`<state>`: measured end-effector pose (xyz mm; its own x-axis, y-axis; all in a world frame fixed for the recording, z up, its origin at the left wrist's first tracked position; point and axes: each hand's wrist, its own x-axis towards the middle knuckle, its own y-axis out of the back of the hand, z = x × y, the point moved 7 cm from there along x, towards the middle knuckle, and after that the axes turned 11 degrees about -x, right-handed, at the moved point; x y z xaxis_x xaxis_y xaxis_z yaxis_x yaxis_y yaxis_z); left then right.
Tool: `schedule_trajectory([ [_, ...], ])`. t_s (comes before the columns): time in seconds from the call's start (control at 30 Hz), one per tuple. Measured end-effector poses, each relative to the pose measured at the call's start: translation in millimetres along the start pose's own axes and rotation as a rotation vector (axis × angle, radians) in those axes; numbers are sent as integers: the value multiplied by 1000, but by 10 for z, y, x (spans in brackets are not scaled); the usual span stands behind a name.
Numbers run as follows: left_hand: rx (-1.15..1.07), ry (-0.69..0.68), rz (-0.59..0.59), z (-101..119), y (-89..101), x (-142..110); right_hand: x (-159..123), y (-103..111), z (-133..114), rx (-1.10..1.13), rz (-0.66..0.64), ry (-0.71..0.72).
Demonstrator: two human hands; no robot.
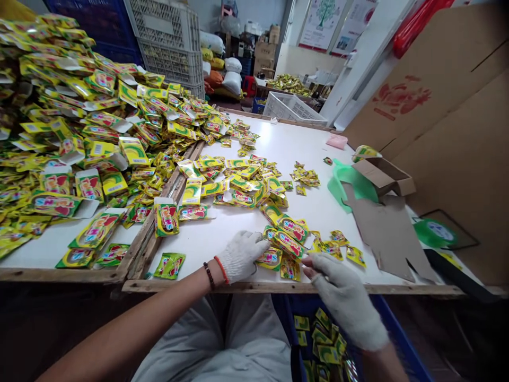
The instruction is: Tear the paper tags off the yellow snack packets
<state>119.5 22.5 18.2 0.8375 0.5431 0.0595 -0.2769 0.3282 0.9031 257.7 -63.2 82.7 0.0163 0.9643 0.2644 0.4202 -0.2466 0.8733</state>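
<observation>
Yellow-green candy boxes lie in a loose heap in front of me. My left hand [243, 257], in a white knit glove, has its fingers curled together at the left end of these boxes; what is inside the fingers is hidden. My right hand [345, 298], gloved with bare fingertips, pinches the white flap end of a small candy box [290, 244]. Beneath and beside it rest another candy box [269, 258] and a small candy packet [290, 268]. More packets [332, 249] lie just beyond my right fingertips.
A wooden strip [159, 223] divides the table; left of it rises a tall pile of boxes and packets [99, 116]. At right are torn cardboard [392, 239], a green plastic piece [352, 183] and a large carton [445, 106]. A blue crate [393, 329] with packets stands below the edge.
</observation>
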Motion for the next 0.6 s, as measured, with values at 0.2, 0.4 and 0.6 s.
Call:
schedule_trajectory([
  [0.2,50,127,218,-346,589,-681,249,-583,272,-301,3,-149],
  [0.4,465,669,310,-1144,1280,-1761,214,-700,433,-499,-150,-132],
  [0.6,8,275,394,-513,980,-1219,358,-700,-279,-356,-89,177],
])
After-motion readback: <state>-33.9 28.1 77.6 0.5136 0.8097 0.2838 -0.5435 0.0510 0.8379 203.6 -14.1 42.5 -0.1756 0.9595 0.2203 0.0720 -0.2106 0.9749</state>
